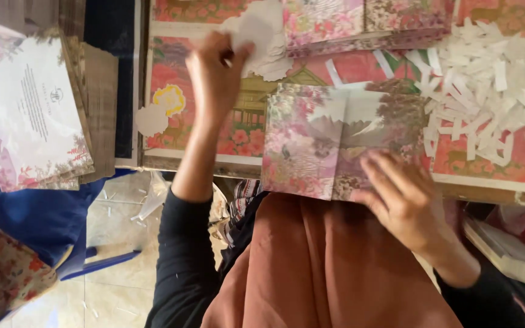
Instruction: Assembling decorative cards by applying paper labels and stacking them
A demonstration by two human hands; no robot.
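Two hands: right hand (403,197) on floral card (335,143), left hand (215,76) at white cutouts (262,36).

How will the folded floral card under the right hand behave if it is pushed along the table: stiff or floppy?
The floral card probably stays fairly stiff: it lies flat with a sharp centre crease. It looks thin, so likely light and easy to slide. Its near edge overhangs the table, so the right hand pushing that way could tip it off.

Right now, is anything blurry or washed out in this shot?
Head view: the left hand on the white paper cutouts is motion-smeared; the right hand on the flowered card is soft too; the white paper strips look slightly overexposed; lighting is even, with no hard shadows.
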